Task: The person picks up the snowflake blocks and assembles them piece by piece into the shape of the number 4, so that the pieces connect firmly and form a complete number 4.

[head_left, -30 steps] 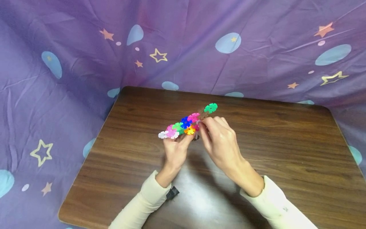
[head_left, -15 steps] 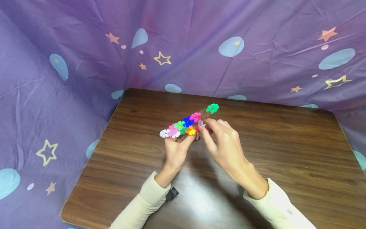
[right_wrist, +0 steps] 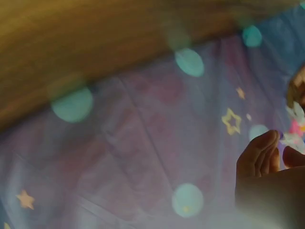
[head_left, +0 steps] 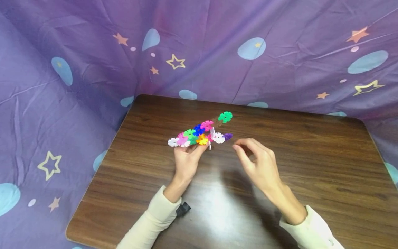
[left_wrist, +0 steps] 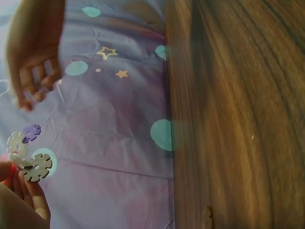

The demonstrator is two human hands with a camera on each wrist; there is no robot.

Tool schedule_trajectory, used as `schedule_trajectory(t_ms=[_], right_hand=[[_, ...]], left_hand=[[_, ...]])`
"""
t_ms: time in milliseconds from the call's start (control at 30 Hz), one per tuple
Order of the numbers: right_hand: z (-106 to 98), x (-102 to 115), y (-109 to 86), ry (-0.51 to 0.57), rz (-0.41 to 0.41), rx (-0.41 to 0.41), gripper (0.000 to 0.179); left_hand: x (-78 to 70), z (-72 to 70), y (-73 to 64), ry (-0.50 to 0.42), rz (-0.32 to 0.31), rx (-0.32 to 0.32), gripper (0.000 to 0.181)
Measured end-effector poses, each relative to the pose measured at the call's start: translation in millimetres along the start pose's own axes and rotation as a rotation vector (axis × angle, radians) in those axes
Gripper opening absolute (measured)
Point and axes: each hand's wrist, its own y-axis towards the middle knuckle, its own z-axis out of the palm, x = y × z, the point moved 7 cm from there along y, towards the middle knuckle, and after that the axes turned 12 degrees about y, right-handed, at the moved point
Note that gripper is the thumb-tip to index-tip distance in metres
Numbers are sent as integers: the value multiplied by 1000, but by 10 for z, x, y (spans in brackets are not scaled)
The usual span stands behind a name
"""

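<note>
My left hand [head_left: 186, 162] holds a chain of interlocking flower-shaped plastic discs [head_left: 202, 139] above the table, thumb and fingers gripping its underside. The chain mixes white, pink, green, blue and orange discs. A green disc [head_left: 225, 117] tips its far end, beyond a brown one. On the right side a white disc [head_left: 219, 138] sticks out, with a purple disc [head_left: 228, 137] at its end. My right hand [head_left: 261, 166] is just right of the purple disc, fingers loosely bent and nothing between them. In the left wrist view a greyish-brown disc [left_wrist: 38, 167] shows by the left fingers.
The brown wood-grain table [head_left: 311, 166] lies beneath both hands. A purple cloth [head_left: 205, 41] printed with stars and blue spots hangs behind it and along the left. A black piece [head_left: 183, 209] sits at my left cuff.
My right hand has let go of the discs and drawn back to the right, leaving the white and purple discs in view. The left hand with the chain has shifted slightly left.
</note>
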Motion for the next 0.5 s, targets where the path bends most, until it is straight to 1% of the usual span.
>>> schedule_trajectory(t_ms=[67,167,300,400,500], right_hand=[[25,-126,-63,-30,42,47,5],[120,-328,-172,-66,120,145,8],[300,-544,-343,-88,208,269,22],[414,-644,-453,-102,254,336,34],[475,-728,-515,-113,304,371,42]], left_hand=[[-7,-10,7,-3,-4,0,43],[-8,-13,0,1,-17,6,44],[4,-5,-29,14,-39,15,42],[11,8,-42,22,-33,30,41],[4,19,-47,24,-18,41,41]])
